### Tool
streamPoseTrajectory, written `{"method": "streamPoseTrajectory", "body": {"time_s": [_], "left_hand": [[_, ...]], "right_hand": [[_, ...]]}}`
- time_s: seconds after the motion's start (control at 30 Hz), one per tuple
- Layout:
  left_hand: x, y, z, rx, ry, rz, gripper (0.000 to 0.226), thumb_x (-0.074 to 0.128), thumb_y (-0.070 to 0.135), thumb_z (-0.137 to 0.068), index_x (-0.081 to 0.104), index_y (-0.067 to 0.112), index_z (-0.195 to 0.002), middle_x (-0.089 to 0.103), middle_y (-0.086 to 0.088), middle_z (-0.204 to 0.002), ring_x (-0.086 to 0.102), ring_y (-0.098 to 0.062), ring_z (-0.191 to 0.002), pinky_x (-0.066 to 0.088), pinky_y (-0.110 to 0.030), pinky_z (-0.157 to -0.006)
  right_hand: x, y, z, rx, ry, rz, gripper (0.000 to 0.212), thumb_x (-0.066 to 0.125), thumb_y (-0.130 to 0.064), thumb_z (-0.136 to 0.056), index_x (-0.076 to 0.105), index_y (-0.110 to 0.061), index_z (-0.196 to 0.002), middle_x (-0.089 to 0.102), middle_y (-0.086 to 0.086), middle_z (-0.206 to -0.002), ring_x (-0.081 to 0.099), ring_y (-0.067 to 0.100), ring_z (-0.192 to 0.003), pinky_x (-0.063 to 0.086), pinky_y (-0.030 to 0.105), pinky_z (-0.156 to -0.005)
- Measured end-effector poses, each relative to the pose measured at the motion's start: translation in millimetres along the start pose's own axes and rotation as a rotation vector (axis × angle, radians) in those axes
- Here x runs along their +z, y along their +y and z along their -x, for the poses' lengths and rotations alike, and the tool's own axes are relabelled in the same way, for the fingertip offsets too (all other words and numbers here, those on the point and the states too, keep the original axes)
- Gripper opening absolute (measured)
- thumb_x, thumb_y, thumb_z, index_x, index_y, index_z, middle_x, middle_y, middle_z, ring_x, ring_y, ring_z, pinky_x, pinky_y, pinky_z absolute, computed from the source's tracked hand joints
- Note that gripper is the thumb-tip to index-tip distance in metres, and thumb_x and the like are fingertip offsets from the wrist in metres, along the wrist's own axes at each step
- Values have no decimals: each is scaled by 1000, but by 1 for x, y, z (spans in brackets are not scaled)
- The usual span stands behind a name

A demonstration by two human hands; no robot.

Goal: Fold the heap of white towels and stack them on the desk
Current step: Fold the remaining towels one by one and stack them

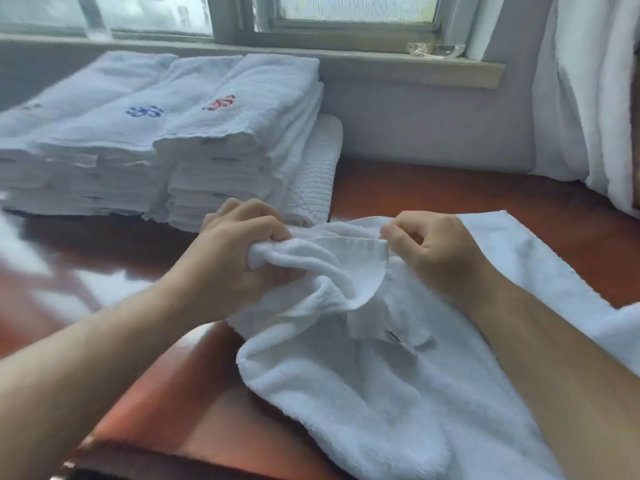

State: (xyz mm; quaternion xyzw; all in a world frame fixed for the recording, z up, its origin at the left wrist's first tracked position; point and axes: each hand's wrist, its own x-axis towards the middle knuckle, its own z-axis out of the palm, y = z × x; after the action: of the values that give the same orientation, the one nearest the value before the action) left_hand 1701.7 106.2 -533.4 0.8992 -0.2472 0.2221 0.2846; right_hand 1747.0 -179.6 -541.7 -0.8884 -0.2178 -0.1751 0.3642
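Hands, left (pixel 239 244) and right (pixel 436 247), pinch the towel's (pixel 346 375) hem near the stacks (pixel 221 133); best spread corners taut before folding.

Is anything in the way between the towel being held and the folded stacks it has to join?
Nothing visible. Both the left hand and right hand grip the towel, and only bare desk separates it from the folded stacks behind the left hand.
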Motion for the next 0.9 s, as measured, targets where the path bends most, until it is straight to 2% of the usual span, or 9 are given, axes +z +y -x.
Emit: {"method": "streamPoseTrajectory", "body": {"time_s": [0.13,0.23,0.3,0.43,0.53,0.67,0.77,0.83,0.9], "left_hand": [[-35,-16,33,-343,-40,44,32,51,59,-68,63,31,-76,60,13,-89,55,-11,-89,47,-40,-81],[-42,-25,57,-554,66,-22,53,45,62,-70,56,10,-73,59,-4,-74,55,-24,-73,44,-43,-64],[-46,-33,65,-684,172,-43,48,48,56,-76,53,9,-75,59,-4,-71,53,-24,-69,40,-38,-58],[-58,-45,76,-942,351,210,28,55,29,-72,55,25,-100,63,3,-95,59,-15,-84,48,-35,-68],[-72,-47,86,-837,369,476,53,54,-1,-79,55,41,-111,69,-7,-108,67,-25,-94,54,-45,-83],[-94,-50,96,-623,188,374,39,68,12,-71,68,30,-106,69,-17,-94,63,-19,-78,53,-39,-71],[-100,-48,100,-597,123,309,15,66,13,-65,70,16,-79,65,-11,-77,58,-16,-66,49,-37,-60],[-104,-49,102,-615,113,200,14,72,13,-65,73,23,-74,66,3,-88,61,-11,-70,52,-30,-64],[-109,-51,105,-620,48,100,23,78,3,-75,76,26,-78,63,5,-100,62,-8,-81,52,-22,-67]], "right_hand": [[17,-19,1,-69,-226,-24,52,50,-56,-90,60,-11,-67,55,5,-64,48,16,-59,38,31,-58],[28,-38,-9,-36,-400,169,62,44,-69,-92,56,-16,-63,54,-2,-60,49,9,-59,41,35,-62],[33,-57,-21,-22,-460,295,78,30,-85,-84,56,-13,-68,56,-2,-63,52,10,-64,45,36,-67],[58,-92,-22,-91,-712,240,81,50,-96,-61,58,-44,-122,56,-30,-108,51,-7,-95,42,19,-85],[78,-91,-12,-193,-521,297,57,67,-59,-81,57,-36,-133,58,-16,-126,51,8,-113,42,27,-93],[76,-80,-11,-271,-109,446,21,71,-31,-85,75,-20,-102,66,3,-100,56,32,-97,45,42,-81],[76,-81,-14,-227,132,489,15,80,-24,-81,76,-13,-91,61,11,-88,55,37,-84,41,44,-71],[75,-86,-16,-227,211,488,20,81,-24,-81,69,-11,-87,60,11,-78,56,37,-74,40,42,-67],[71,-91,-11,-308,145,346,26,74,-33,-86,59,-16,-76,57,2,-61,55,30,-56,42,36,-59]]}}
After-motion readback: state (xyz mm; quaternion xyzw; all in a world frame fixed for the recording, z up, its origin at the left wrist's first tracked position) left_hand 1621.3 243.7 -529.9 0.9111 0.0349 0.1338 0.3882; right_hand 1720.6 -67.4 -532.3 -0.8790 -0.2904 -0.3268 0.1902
